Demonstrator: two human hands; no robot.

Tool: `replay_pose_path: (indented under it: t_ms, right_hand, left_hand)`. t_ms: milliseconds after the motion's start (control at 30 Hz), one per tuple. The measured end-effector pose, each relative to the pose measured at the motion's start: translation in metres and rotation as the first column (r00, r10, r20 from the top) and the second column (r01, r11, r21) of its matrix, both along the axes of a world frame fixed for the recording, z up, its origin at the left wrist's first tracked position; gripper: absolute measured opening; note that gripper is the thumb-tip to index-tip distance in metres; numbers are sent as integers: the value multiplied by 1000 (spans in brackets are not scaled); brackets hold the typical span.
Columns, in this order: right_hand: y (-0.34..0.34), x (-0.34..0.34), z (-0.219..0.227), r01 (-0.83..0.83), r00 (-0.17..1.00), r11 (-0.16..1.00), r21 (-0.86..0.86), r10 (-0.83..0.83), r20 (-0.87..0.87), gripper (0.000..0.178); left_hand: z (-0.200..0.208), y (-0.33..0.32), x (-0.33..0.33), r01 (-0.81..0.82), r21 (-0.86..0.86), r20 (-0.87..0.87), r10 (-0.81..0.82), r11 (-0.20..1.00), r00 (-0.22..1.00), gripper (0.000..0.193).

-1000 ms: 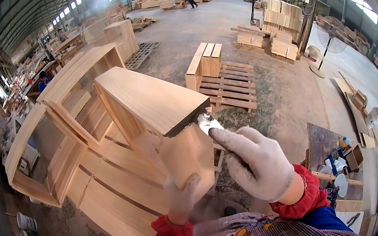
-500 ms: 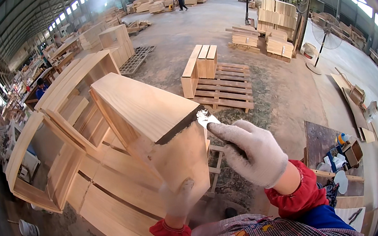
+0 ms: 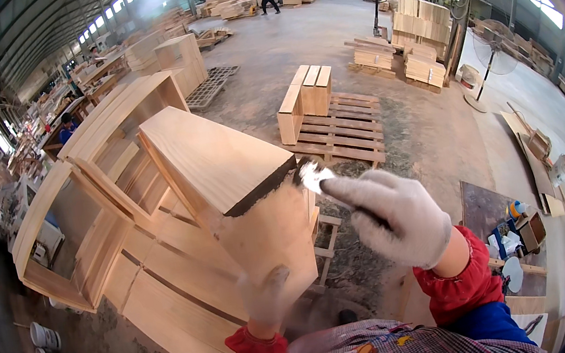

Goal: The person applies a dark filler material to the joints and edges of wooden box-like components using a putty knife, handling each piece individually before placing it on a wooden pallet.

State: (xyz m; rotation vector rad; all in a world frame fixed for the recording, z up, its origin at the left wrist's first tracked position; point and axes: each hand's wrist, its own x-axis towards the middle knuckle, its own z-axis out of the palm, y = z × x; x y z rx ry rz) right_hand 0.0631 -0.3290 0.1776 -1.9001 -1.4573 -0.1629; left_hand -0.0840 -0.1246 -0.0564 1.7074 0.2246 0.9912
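My gloved right hand grips a putty knife whose blade carries pale filler. The blade is just off the right corner of a wooden drawer-like box, which stands tilted on other wooden frames. Along the box's near top edge runs a dark strip, with smeared filler beneath it. My gloved left hand is low against the box's near face. Its outline is blurred and its fingers do not show clearly.
Open wooden frames lie to the left. Ahead, a slatted pallet carries several wooden pieces. At right, a low table holds a blue box of supplies. White buckets stand at lower left; other people work far off.
My right hand and the putty knife have moved right and slightly down, away from the box's corner. The left hand stays against the near face. The view has shifted slightly.
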Motion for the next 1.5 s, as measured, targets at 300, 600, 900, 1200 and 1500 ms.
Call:
replay_pose_path:
  t_ms: [300, 600, 900, 1200, 1500]
  right_hand:
    - [30, -29, 45, -67, 876, 937, -344, 220, 429, 54]
    - [48, -40, 66, -73, 841, 916, -395, 270, 470, 51]
    - [41, -25, 86, 67, 788, 868, -492, 256, 560, 48]
    - [24, 27, 81, 294, 723, 856, -426, 93, 685, 46]
    - [4, 51, 47, -291, 818, 956, -35, 229, -528, 57]
  left_hand:
    - [10, -1, -4, -34, -111, -21, 32, 993, 999, 16]
    - [47, -12, -9, 25, -526, -40, -54, 850, 998, 18]
    - [33, -10, -5, 10, -308, -33, -21, 951, 999, 20]
    - [38, -8, -8, -11, -385, -63, -14, 923, 998, 19]
    - [49, -4, -8, 117, -520, 122, -62, 846, 991, 14]
